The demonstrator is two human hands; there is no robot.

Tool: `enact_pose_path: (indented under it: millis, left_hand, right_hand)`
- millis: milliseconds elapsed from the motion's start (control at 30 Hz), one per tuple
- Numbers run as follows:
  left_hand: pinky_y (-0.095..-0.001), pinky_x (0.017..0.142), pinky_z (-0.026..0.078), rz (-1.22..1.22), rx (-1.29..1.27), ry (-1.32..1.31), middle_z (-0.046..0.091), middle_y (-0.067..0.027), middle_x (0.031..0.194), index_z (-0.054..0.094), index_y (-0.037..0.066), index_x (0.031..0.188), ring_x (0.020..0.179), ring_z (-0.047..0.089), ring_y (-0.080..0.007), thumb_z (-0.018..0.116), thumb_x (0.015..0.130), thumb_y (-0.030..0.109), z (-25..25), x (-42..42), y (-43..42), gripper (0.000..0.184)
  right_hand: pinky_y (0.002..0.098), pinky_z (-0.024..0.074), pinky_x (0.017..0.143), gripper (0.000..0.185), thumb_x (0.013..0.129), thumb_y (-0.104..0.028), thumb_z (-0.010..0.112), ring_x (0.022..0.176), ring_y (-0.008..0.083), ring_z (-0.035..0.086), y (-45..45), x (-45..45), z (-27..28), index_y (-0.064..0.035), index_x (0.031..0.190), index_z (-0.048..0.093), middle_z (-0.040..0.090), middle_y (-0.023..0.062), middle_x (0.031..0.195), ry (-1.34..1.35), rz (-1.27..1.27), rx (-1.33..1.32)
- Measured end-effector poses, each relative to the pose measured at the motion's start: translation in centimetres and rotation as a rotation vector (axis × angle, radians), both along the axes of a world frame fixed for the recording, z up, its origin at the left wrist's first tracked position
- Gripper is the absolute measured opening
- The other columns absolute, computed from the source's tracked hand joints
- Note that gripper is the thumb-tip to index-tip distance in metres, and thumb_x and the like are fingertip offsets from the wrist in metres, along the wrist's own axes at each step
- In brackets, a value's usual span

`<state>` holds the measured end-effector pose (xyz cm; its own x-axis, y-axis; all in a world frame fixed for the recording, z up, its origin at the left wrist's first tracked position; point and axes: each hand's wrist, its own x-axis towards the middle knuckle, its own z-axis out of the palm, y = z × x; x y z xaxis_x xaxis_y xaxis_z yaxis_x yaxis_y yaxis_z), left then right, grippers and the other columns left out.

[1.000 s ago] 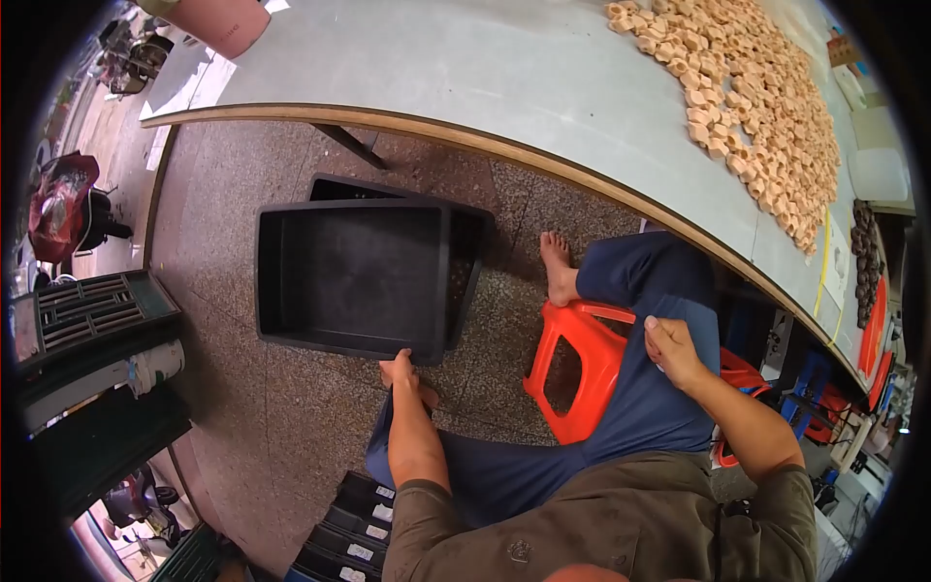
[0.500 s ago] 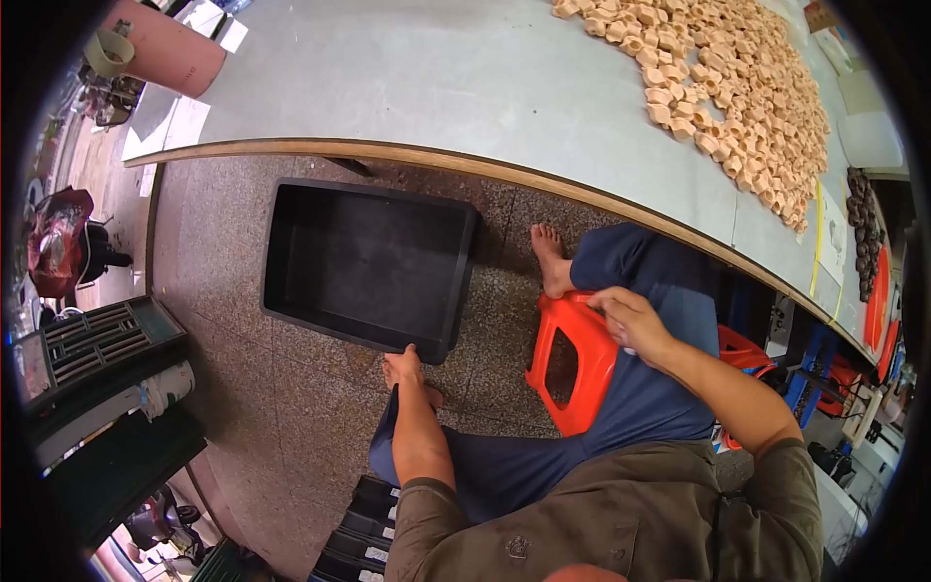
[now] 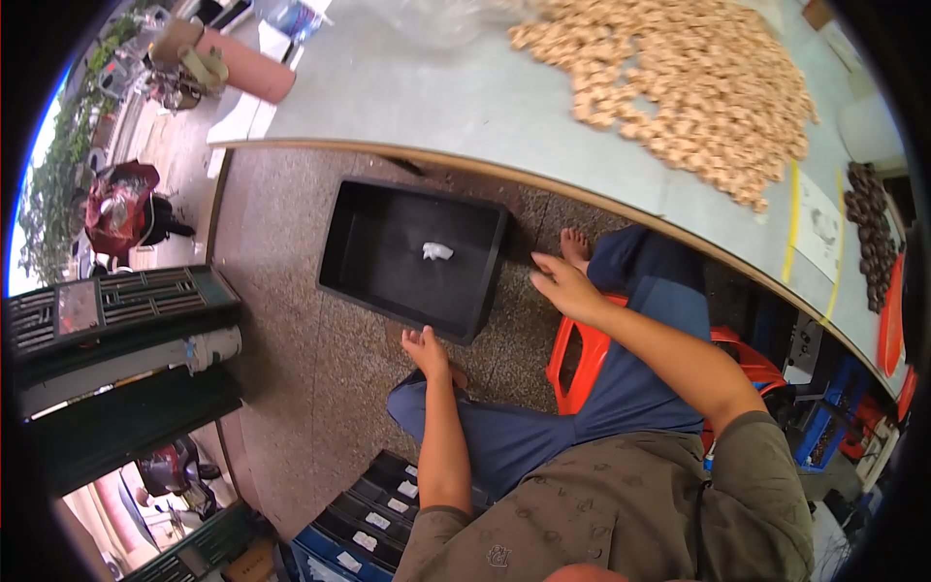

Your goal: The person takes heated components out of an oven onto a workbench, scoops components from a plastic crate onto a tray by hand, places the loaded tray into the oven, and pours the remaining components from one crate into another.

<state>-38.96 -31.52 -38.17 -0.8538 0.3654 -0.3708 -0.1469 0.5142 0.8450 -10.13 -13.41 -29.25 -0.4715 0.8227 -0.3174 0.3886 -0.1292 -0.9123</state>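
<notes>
A black plastic bin [image 3: 388, 281] sits on the floor below the table, with a small crumpled white scrap [image 3: 436, 251] inside it. My left hand [image 3: 426, 351] is at the bin's near rim, fingers apart and not wrapped round the edge; whether the fingertips touch it I cannot tell. To the right of the bin my right hand [image 3: 570, 288] hovers with its fingers stretched out, nothing in them. Below that hand is a red plastic stool [image 3: 579, 364], partly covered by my leg.
Many small tan pieces [image 3: 689, 87] are spread over the grey table [image 3: 427, 92], whose wooden edge runs above the bin. Dark pieces [image 3: 866, 233] lie at its right end. Stacked black bins [image 3: 373, 504] stand beside me. A pinkish cylinder [image 3: 254, 68] is at the table's left end.
The white scrap now lies in the bin; earlier the bin held nothing and something white showed by my right hand. That hand moved left toward the bin. My left hand loosened at the rim.
</notes>
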Motion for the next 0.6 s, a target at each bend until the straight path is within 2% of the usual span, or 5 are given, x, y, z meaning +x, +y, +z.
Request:
enact_pose_path:
  millis: [133, 233, 367, 500, 600]
  left_hand:
    - [-0.0403, 0.108, 0.041, -0.124, 0.134, 0.214, 0.046, -0.0246, 0.144, 0.03, -0.004, 0.148, 0.129, 0.052, -0.0314, 0.061, 0.097, 0.013, 8.0, 5.2, 1.4, 0.062]
    - [-0.0393, 0.108, 0.041, -0.229, 0.332, 0.457, 0.05, -0.0202, 0.139, 0.034, -0.003, 0.146, 0.125, 0.054, -0.0281, 0.06, 0.096, 0.01, 16.9, 12.2, 6.2, 0.058]
    - [-0.0459, 0.115, 0.032, -0.552, 0.622, 1.029, 0.046, -0.021, 0.144, 0.032, -0.003, 0.147, 0.133, 0.046, -0.0324, 0.056, 0.096, 0.01, 27.6, 21.1, 14.5, 0.059]
    - [-0.0541, 0.12, 0.019, -0.78, 0.904, 1.348, 0.036, -0.0216, 0.152, 0.029, -0.002, 0.149, 0.143, 0.032, -0.0368, 0.059, 0.094, 0.018, 31.1, 29.5, 22.9, 0.066]
    - [-0.0573, 0.121, 0.015, -0.834, 0.829, 1.369, 0.035, -0.0172, 0.154, 0.028, -0.001, 0.149, 0.148, 0.026, -0.0373, 0.061, 0.092, 0.03, 30.2, 35.0, 25.5, 0.073]
  right_hand:
    - [0.0375, 0.0555, 0.078, 0.025, 0.093, -0.009, 0.066, 0.088, 0.0311, 0.071, -3.2, 14.1, 8.0, 0.003, 0.115, 0.063, 0.07, 0.0184, 0.097, 0.029, -0.113, 0.218]
    - [0.0379, 0.0548, 0.076, 0.017, 0.092, -0.008, 0.067, 0.09, 0.0346, 0.07, -5.7, 24.5, 12.7, 0.0027, 0.105, 0.066, 0.07, 0.0188, 0.096, -0.165, -0.212, 0.339]
    - [0.0397, 0.0523, 0.06, 0.018, 0.092, -0.016, 0.071, 0.064, 0.0324, 0.067, -9.9, 33.6, 15.0, 0.0, 0.083, 0.068, 0.066, 0.0136, 0.069, -0.223, -0.489, 0.357]
    - [0.0377, 0.0478, 0.051, 0.036, 0.09, -0.036, 0.073, 0.054, 0.0279, 0.063, -13.9, 38.3, 17.0, -0.006, 0.072, 0.066, 0.061, 0.0097, 0.06, -0.364, -0.519, 0.371]
    - [0.037, 0.0494, 0.055, 0.03, 0.088, -0.033, 0.075, 0.055, 0.0228, 0.063, -16.4, 40.9, 17.8, -0.008, 0.074, 0.067, 0.063, 0.0054, 0.06, -0.329, -0.579, 0.524]
